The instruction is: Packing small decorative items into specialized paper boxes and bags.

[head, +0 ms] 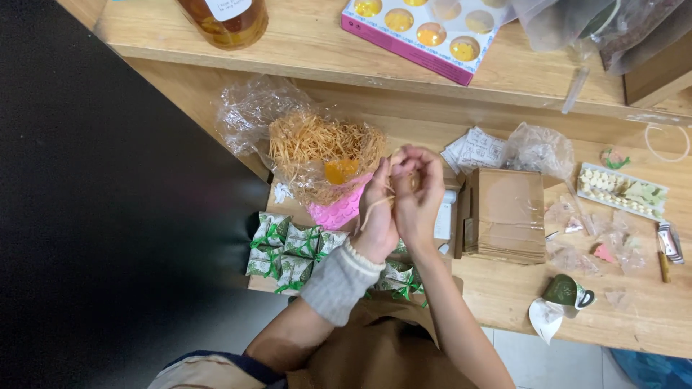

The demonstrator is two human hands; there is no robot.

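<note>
On a light wooden table [504, 295], seen from above, small packing work lies spread out; behind it a higher wooden shelf [317, 43] runs across the top of the view. On the left, a wide dark surface [108, 202] fills the frame, and I cannot tell what it is.

At the top edge a jar of amber liquid [227, 20] is cut off, so only its lower part shows. The bags at the top right are also cut off and their content is hard to make out.

A crumpled clear plastic bag [252, 108] lies open with a heap of orange-yellow shredded strands [324, 148] in it. Below this heap stand small green-and-white gift boxes with green ribbons [288, 252], packed closely together. On the shelf a pink tray with round cups of yellow material [425, 32] stands tilted.

In the middle the left hand [376, 216] and the right hand [418, 198] meet, touching each other just beside the heap. Their fingers are pinched together on a few thin strands [378, 205], which hang down between them.

To the right lies a stack of flat brown cardboard [508, 212], then a white tray with small pale pieces [623, 191], and near the table edge a little green cup [566, 290].
</note>
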